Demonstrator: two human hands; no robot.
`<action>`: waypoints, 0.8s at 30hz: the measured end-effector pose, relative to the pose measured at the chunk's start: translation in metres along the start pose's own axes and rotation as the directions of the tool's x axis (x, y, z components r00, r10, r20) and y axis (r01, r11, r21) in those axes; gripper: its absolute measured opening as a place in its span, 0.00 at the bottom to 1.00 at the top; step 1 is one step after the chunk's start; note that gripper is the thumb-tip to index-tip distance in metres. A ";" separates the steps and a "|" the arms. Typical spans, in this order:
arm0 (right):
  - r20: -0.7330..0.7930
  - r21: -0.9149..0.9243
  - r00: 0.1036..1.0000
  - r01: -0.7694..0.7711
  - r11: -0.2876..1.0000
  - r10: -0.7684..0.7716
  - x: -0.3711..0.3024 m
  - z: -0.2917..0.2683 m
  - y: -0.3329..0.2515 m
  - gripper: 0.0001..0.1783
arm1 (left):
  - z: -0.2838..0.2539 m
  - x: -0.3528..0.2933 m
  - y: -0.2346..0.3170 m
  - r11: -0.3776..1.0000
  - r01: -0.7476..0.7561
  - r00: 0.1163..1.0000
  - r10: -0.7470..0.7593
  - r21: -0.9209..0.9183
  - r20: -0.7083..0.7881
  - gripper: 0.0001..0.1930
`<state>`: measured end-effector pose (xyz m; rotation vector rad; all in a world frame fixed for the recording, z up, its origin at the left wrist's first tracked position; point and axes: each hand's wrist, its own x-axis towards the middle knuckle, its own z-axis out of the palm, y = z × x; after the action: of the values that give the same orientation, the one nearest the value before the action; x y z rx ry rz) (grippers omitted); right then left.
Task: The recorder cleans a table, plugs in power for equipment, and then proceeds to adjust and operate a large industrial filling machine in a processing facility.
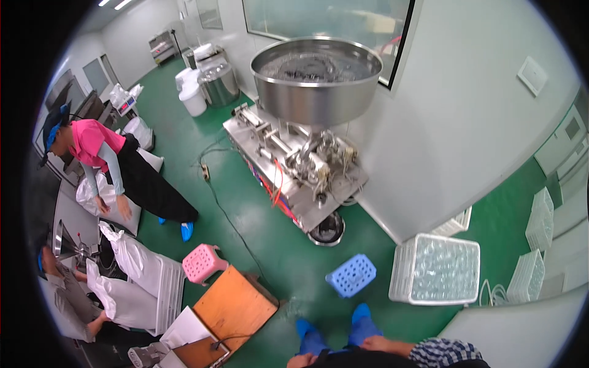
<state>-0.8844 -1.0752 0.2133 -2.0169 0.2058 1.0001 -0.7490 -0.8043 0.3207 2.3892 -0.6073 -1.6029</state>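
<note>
A: Blue stool [351, 275], the perforated plastic one, stands on the green floor [270, 221] just ahead of the person's blue shoe covers [362, 316]. It is the nearest thing to the hands.

B: And the hands themselves?

A: Only slivers show at the lower edge. The right hand [375, 344] lies low by the checked sleeve [443, 352], and the left hand [299, 360] barely peeks in beside the dark trousers. Neither touches the stool; both are near the person's own legs.

B: How is each grip, spread or pressed together?

A: I cannot tell. The fingers are cut off by the frame edge, and nothing is visibly held in either one.

B: What surrounds the stool?

A: To its right, a white crate [437, 268] full of clear jars sits on the floor, near it but apart. Behind it stands a steel filling machine [294, 165] with a wide round hopper [316, 76] on top. To the left are a pink stool [202, 262] and a brown board [236, 306].

B: Anyone else?

A: A person in a pink top [92, 144] bends over white sacks [138, 276] at the left, and another person in grey [67, 294] sits lower down by the same sacks, well apart from the blue stool.
</note>
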 end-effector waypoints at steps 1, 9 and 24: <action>0.056 0.040 0.997 -0.055 0.998 0.053 -0.007 -0.004 0.014 0.26 | 0.009 0.017 0.002 1.000 0.008 1.000 -0.008 -0.005 -0.029 0.13; 0.155 0.081 0.969 -0.207 0.975 0.193 -0.040 -0.064 0.087 0.19 | 0.109 0.095 0.007 0.897 -0.158 0.987 0.139 -0.412 -0.077 0.15; -0.075 0.185 0.997 -0.002 0.983 0.016 0.178 -0.170 0.151 0.19 | 0.021 0.231 0.043 0.838 0.324 0.857 -0.063 -0.440 0.511 0.20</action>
<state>-0.7396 -1.2601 0.0458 -1.8867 0.3371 0.8774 -0.7026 -0.9435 0.1360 1.7063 0.0364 -2.1414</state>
